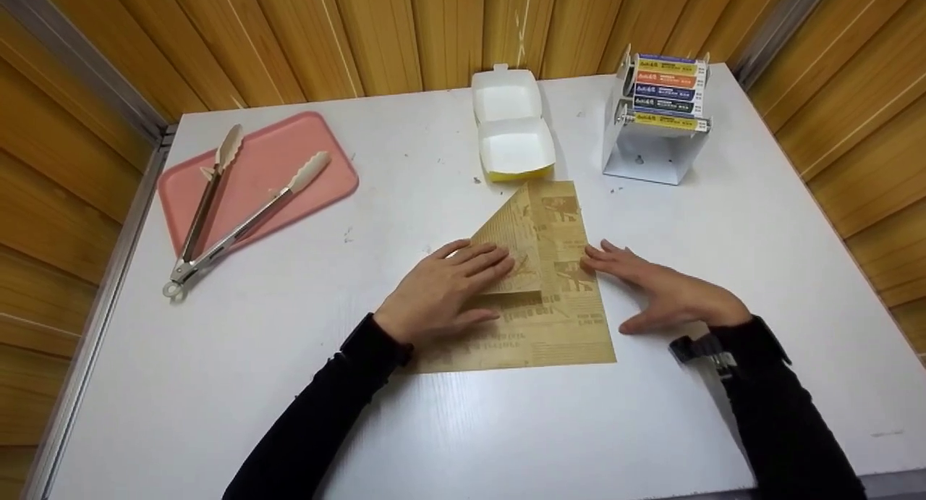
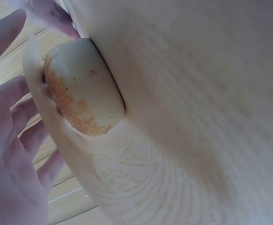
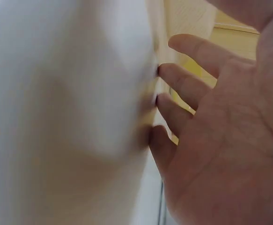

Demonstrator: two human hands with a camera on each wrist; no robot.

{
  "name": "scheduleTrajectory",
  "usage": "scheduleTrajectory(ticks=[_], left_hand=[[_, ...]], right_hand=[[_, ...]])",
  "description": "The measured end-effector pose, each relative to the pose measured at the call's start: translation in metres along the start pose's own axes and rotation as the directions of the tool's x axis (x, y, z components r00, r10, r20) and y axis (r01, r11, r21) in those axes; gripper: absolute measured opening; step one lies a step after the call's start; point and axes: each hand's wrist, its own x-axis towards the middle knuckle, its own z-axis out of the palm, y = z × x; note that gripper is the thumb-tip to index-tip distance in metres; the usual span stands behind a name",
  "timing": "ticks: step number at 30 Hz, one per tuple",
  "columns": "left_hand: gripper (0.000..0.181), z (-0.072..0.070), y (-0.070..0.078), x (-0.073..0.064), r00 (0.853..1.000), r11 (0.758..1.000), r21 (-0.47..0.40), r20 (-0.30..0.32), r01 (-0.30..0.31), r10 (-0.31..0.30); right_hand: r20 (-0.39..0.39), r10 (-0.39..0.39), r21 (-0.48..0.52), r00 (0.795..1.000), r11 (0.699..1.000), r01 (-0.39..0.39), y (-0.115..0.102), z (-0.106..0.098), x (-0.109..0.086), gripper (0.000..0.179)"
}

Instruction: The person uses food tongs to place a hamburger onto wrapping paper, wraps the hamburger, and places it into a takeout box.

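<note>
A brown greaseproof wrapping paper with newspaper-style print lies on the white table. Its left part is folded over as a pointed flap. My left hand rests on that flap with its fingers extended. Under the fold, the left wrist view shows a pale, bread-like piece of food with a reddish-brown crumbly coating along one side; from the head it is hidden. At the paper's right edge is my right hand, fingers spread and fingertips right at the edge, thumb low near the table.
A white-lined takeaway box stands unfolded beyond the paper. Metal tongs lie across a pink tray at the back left. At the back right is a white metal dispenser holding several coloured label rolls. Wood-look panels wall the table.
</note>
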Motion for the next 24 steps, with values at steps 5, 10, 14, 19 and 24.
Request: scheduleTrajectory(ticks=[5,10,14,19,24], left_hand=[[0.074,0.0,0.0,0.001,1.0,1.0,0.005,-0.008,-0.006,0.006],[0.073,0.0,-0.001,-0.001,1.0,1.0,-0.012,-0.011,-0.005,0.005],[0.074,0.0,-0.002,-0.002,1.0,1.0,-0.028,-0.003,0.001,-0.001],[0.074,-0.001,-0.003,-0.002,1.0,0.999,-0.035,0.0,0.011,-0.011],[0.066,-0.001,0.0,0.0,1.0,0.998,-0.063,-0.006,0.011,-0.011]], right_hand=[[-0.058,-0.105,0.008,0.993,0.994,0.106,-0.002,0.022,-0.027,0.1],[-0.151,-0.128,-0.07,0.98,0.99,0.119,-0.01,0.033,-0.025,0.093],[-0.197,-0.088,-0.163,0.976,0.985,0.056,-0.022,0.037,-0.013,0.094],[-0.296,-0.104,-0.252,0.95,0.967,0.027,-0.03,0.039,0.002,0.064],[-0.373,-0.219,-0.255,0.902,0.959,0.127,-0.03,0.033,0.011,0.039]])
